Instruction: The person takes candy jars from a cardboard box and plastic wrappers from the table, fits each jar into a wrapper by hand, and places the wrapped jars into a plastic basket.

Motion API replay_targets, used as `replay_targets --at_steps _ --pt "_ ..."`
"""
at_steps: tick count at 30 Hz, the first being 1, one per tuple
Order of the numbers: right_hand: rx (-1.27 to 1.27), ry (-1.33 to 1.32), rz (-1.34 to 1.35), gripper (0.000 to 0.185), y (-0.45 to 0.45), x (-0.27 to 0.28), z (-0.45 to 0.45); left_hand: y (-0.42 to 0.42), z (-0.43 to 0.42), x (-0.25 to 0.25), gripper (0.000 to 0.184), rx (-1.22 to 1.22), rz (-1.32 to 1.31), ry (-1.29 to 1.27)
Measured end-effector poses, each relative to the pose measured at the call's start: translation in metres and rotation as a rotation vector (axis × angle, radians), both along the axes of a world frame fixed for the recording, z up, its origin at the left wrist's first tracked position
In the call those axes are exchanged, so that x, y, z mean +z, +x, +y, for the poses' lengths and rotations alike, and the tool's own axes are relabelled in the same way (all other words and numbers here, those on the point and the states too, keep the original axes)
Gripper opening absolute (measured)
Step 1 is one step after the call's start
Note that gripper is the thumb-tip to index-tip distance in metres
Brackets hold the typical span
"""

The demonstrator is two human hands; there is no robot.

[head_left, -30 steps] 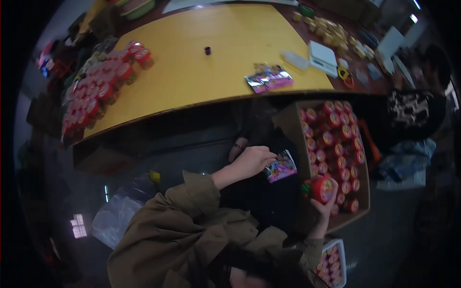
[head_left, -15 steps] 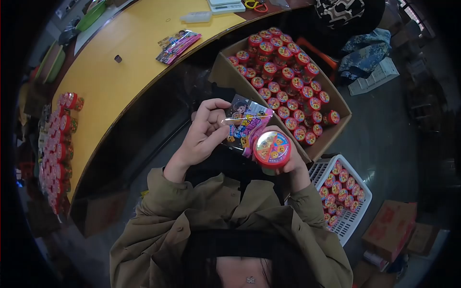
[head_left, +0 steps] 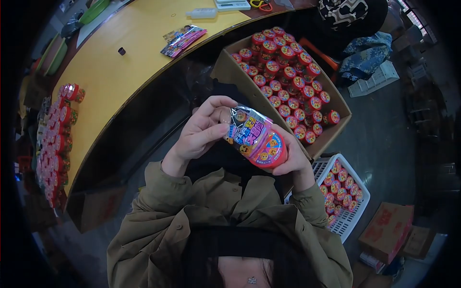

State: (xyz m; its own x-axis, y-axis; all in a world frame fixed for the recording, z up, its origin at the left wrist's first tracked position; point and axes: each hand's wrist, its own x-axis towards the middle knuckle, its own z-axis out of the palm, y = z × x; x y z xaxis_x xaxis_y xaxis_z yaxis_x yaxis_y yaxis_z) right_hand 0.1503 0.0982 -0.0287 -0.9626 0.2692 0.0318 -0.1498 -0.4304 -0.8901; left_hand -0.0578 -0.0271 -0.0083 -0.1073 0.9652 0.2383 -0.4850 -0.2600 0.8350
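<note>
My left hand (head_left: pixel 204 129) pinches the edge of a shiny printed pouch (head_left: pixel 249 129), purple and pink with coloured lettering. The pouch lies partly over a red-lidded jar (head_left: pixel 271 150), whose round lid carries a colourful label. My right hand (head_left: pixel 294 158) is wrapped round that jar from the right side. To the upper right stands a cardboard box (head_left: pixel 331 132) holding several similar red-lidded jars (head_left: pixel 289 72). More pouches (head_left: pixel 180 41) lie in a small pile on the yellow table (head_left: pixel 139 29).
Rows of red-lidded jars (head_left: pixel 62 144) line the table's left edge. A white basket (head_left: pixel 357 211) with jars stands at the right, near a carton (head_left: pixel 388 230) on the floor. A scale (head_left: pixel 232 5), scissors (head_left: pixel 261 5) and a dark cap (head_left: pixel 122 51) are on the table; a person (head_left: pixel 353 14) sits beyond.
The view has turned right and down since the first frame. My hands have come together, and the pouch has moved onto the jar lid, now covering part of it.
</note>
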Motion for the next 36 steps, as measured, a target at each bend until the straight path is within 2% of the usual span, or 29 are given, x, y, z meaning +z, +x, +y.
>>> replay_targets --at_steps 3,5,6,8,9,11,12,13,15,16,18,19,21,22,24,25,26,28,30,31,33,34,36 --pt "-0.037 0.141 -0.01 0.081 -0.003 0.005 -0.002 -0.003 -0.001 0.003 0.044 -0.053 0.127 0.067" --pt "-0.128 0.271 -0.036 0.079 -0.007 0.007 -0.004 0.008 0.0 0.018 0.045 0.068 0.226 0.012" --pt "-0.129 0.312 -0.039 0.078 -0.008 0.006 -0.003 0.006 -0.003 0.014 0.052 0.032 0.126 0.025" --pt "-0.173 0.274 -0.035 0.078 -0.01 0.006 -0.006 0.0 -0.006 0.009 0.063 0.009 0.364 0.173" --pt "-0.206 0.23 -0.031 0.078 -0.011 0.008 -0.009 -0.001 -0.005 0.012 0.071 0.065 0.517 0.159" --pt "-0.244 0.263 -0.035 0.077 -0.01 0.009 -0.013 0.002 0.004 0.015 0.072 0.23 0.716 0.095" --pt "-0.261 0.243 -0.032 0.077 -0.011 0.008 -0.015 0.0 0.004 0.007 0.086 0.21 0.665 0.094" --pt "-0.28 0.222 -0.027 0.076 -0.012 0.007 -0.017 0.003 0.004 0.001 0.086 0.199 0.668 0.102" --pt "-0.286 0.291 -0.02 0.077 -0.013 0.005 -0.019 0.012 0.001 -0.005 0.096 0.273 0.47 0.098" --pt "-0.316 0.281 -0.019 0.077 -0.013 0.006 -0.022 0.015 0.0 0.002 0.106 0.254 0.416 0.015" --pt "-0.369 0.322 0.005 0.079 -0.012 0.006 -0.021 0.007 0.014 -0.001 0.115 0.473 0.664 0.2" --pt "-0.379 0.322 0.009 0.079 -0.011 0.006 -0.022 0.009 0.017 0.001 0.12 0.58 0.708 0.15" --pt "-0.402 0.153 0.091 0.082 -0.01 0.009 -0.027 0.033 0.022 0.0 0.12 0.403 0.159 -0.077" --pt "-0.412 0.153 0.097 0.082 -0.01 0.009 -0.028 0.036 0.02 0.005 0.112 0.177 0.004 -0.223" --pt "-0.355 0.021 0.115 0.085 -0.009 0.009 -0.031 0.044 0.023 0.001 0.107 0.073 -0.124 -0.193" --pt "-0.348 -0.05 0.162 0.086 -0.01 0.009 -0.034 0.043 0.027 -0.007 0.106 -0.013 -0.093 -0.116" --pt "-0.359 -0.053 0.166 0.086 -0.009 0.009 -0.036 0.044 0.025 -0.009 0.105 -0.042 -0.098 -0.161" --pt "-0.237 -0.457 0.191 0.085 -0.005 0.012 -0.041 0.047 0.027 -0.005 0.105 -0.062 -0.148 -0.222" --pt "-0.235 -0.424 0.18 0.084 -0.002 0.013 -0.041 0.044 0.024 -0.006 0.105 -0.142 -0.092 -0.233" --pt "-0.278 -0.3 0.206 0.083 -0.002 0.012 -0.041 0.044 0.023 -0.006 0.105 -0.167 -0.068 -0.253" --pt "-0.368 -0.083 0.207 0.081 0.001 0.008 -0.041 0.044 0.027 -0.002 0.085 -0.218 -0.15 -0.142" --pt "-0.373 -0.087 0.212 0.081 0.002 0.009 -0.043 0.048 0.032 0.002 0.09 -0.186 -0.102 -0.091" --pt "-0.37 -0.099 0.2 0.084 0.004 0.016 -0.045 0.05 0.036 0.008 0.094 -0.318 -0.151 -0.078"
